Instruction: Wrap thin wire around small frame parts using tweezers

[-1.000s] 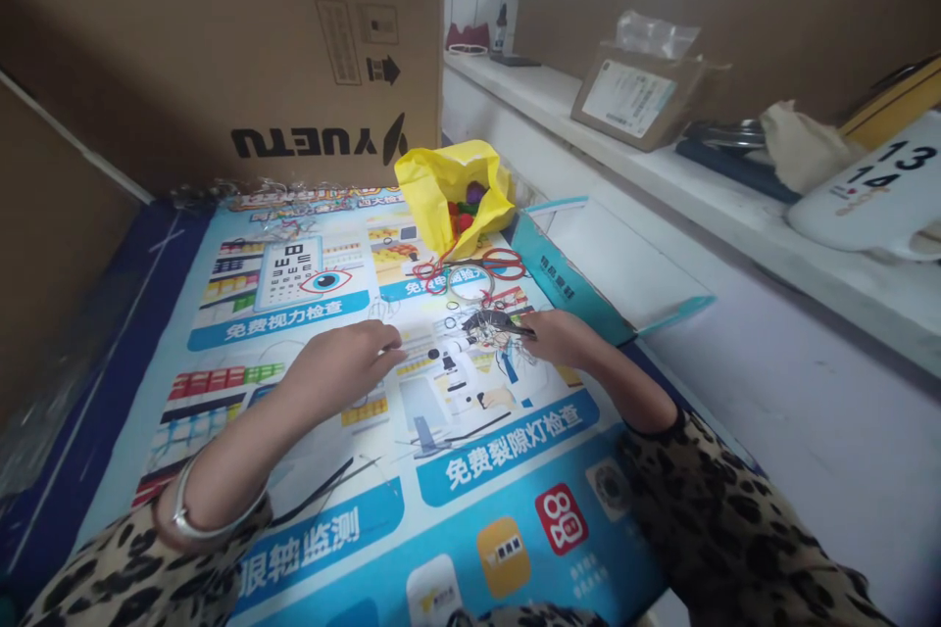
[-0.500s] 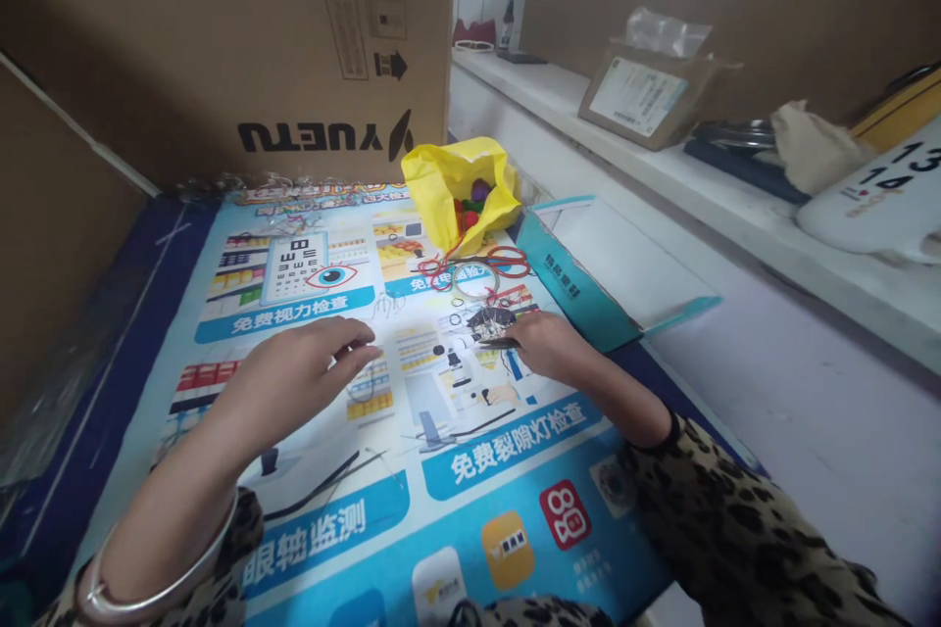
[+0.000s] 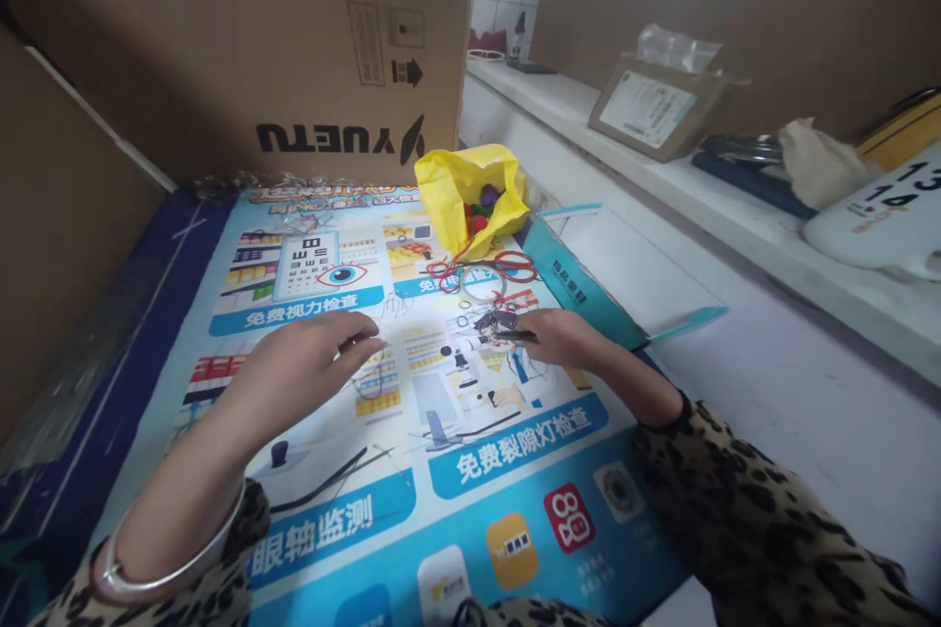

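Above the middle of the printed sheet, my left hand (image 3: pixel 313 358) has its fingers curled and the thumb close to them. A thin thread-like loop (image 3: pixel 373 382) shows just under those fingertips; whether they hold it is too fine to tell. Farther right, my right hand (image 3: pixel 557 335) is closed around a dark slender tool (image 3: pixel 515 335), its exact kind unclear. The tool's end is at a small dark heap with fine wire-like pieces (image 3: pixel 491 321). Just beyond lie a clear ring-shaped roll (image 3: pixel 483 282) and red-handled scissors (image 3: pixel 517 265) with red cord (image 3: pixel 443 274).
A yellow bag (image 3: pixel 448 196) holding coloured balls stands behind the scissors. Right of it is an open teal box (image 3: pixel 569 279). A large cardboard carton (image 3: pixel 221 49) closes off the back. Clear plastic scraps (image 3: pixel 294 206) lie before it. Along the right runs a white ledge (image 3: pixel 559 93).
The whole view has shifted slightly, so everything appears a little further right. Both hands keep nearly the same pose and place over the sheet, the dark tool still in my right hand.
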A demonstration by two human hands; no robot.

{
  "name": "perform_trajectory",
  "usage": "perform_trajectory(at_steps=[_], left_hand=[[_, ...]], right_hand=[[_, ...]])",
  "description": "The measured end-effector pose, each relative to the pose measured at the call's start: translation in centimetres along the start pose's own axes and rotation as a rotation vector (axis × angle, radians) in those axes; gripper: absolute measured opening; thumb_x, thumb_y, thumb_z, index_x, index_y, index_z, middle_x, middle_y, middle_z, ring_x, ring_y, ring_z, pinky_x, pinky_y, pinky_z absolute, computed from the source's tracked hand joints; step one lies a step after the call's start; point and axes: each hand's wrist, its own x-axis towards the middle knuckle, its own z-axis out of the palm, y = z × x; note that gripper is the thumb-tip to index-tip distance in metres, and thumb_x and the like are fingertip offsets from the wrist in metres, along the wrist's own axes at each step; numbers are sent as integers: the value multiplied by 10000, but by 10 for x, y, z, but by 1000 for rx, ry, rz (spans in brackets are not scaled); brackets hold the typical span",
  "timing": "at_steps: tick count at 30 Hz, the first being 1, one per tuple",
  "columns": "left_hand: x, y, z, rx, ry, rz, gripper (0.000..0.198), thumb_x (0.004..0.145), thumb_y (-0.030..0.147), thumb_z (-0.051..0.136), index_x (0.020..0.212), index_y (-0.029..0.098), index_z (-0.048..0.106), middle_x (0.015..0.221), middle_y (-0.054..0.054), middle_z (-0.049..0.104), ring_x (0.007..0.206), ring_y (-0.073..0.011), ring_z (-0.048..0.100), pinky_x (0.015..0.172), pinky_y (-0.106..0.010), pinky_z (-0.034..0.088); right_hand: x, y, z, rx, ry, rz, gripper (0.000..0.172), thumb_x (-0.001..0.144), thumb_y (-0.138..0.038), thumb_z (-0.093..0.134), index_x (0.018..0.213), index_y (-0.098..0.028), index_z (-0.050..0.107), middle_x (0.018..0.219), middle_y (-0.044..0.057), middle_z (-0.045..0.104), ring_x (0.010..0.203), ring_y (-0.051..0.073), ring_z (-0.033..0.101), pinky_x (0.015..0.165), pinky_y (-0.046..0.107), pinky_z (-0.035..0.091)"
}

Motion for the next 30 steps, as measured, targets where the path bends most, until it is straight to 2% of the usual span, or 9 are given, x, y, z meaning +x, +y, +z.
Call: perform_trajectory(at_steps=[4, 8, 11, 14, 20, 25, 30], left_hand=[[1, 0, 1, -2, -9, 7, 320, 803, 471, 410, 886, 255, 630, 902, -18, 666, 787, -199, 588, 663, -267, 413], [1, 1, 2, 4, -23, -1, 317, 808, 464, 397, 881, 258, 626, 900, -8, 662, 792, -194, 585, 658, -261, 406], [2, 2, 3, 3, -38, -10, 321, 812, 455, 389, 880, 251, 627, 896, -7, 657, 789, -188, 581, 665, -260, 402], [5, 1, 5, -11, -71, 0, 334, 823, 452, 367, 876, 246, 625, 890, -7, 654, 779, -181, 576, 674, -260, 399], [8, -2, 9, -1, -115, -5, 345, 834, 449, 343, 871, 248, 621, 892, -6, 657, 782, -185, 576, 681, -264, 400], [9, -3, 10, -23, -87, 1, 351, 815, 457, 364, 851, 243, 639, 855, -13, 668, 757, -183, 588, 674, -255, 408], [9, -3, 12, -32, -84, 1, 344, 808, 453, 376, 833, 241, 646, 832, -14, 674, 750, -180, 596, 663, -247, 415]], right_hand=[[-8, 11, 0, 213, 134, 125, 141, 737, -247, 435, 707, -175, 552, 637, 11, 584, 569, 105, 484, 517, 209, 279], [-12, 21, 8, 405, 220, 145, 140, 721, -284, 453, 637, -178, 489, 552, -32, 484, 522, 81, 413, 505, 196, 271], [-12, 25, 13, 460, 233, 155, 196, 721, -302, 448, 567, -182, 423, 501, -53, 385, 488, 70, 347, 477, 200, 238], [-12, 26, 12, 511, 179, 173, 221, 710, -314, 458, 543, -184, 395, 480, -60, 334, 476, 68, 323, 463, 205, 223], [-10, 25, 10, 540, 230, 211, 227, 698, -332, 474, 543, -188, 393, 480, -59, 336, 468, 71, 315, 457, 214, 220], [-8, 27, 17, 399, 238, 208, 217, 722, -340, 455, 588, -182, 520, 494, -36, 427, 483, 84, 355, 480, 217, 236], [-10, 27, 19, 374, 265, 212, 232, 715, -335, 468, 602, -174, 591, 496, -17, 498, 477, 84, 369, 484, 210, 250]])
